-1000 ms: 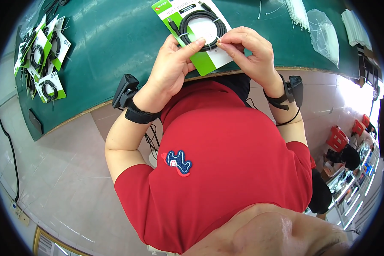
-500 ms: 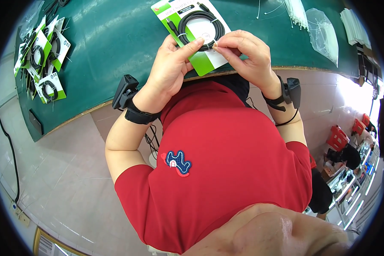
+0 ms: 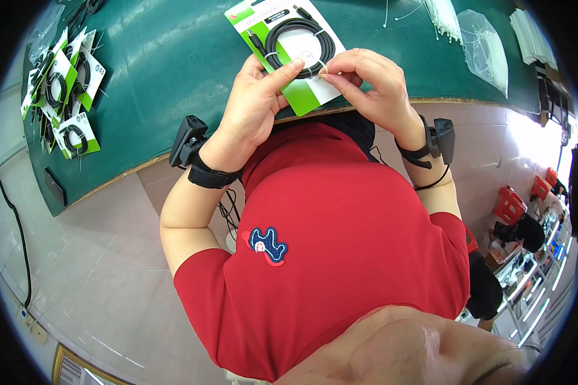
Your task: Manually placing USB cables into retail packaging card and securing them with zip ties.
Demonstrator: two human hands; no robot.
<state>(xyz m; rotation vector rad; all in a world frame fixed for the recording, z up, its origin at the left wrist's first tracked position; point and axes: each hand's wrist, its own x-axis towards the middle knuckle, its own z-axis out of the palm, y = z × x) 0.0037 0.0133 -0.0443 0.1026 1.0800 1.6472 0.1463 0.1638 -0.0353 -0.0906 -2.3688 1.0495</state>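
A coiled black cable lies on a white and green backing card, with white cable ties around its coil at several spots. My left hand grips the card's left edge, its thumb pressed on the lower part of the coil. At the coil's lower right, my right hand pinches a thin white cable tie between thumb and forefinger. The tie's tail is mostly hidden by those fingers. Both hands are near the front edge of the green table.
On the left end of the table lies a pile of carded cables. Loose white cable ties, a clear bag of ties and another white bundle lie at the right. Red chairs stand farther off.
The card and coil have shifted very slightly to the left. My right hand keeps its pinch on the tie; my left hand keeps its hold on the card.
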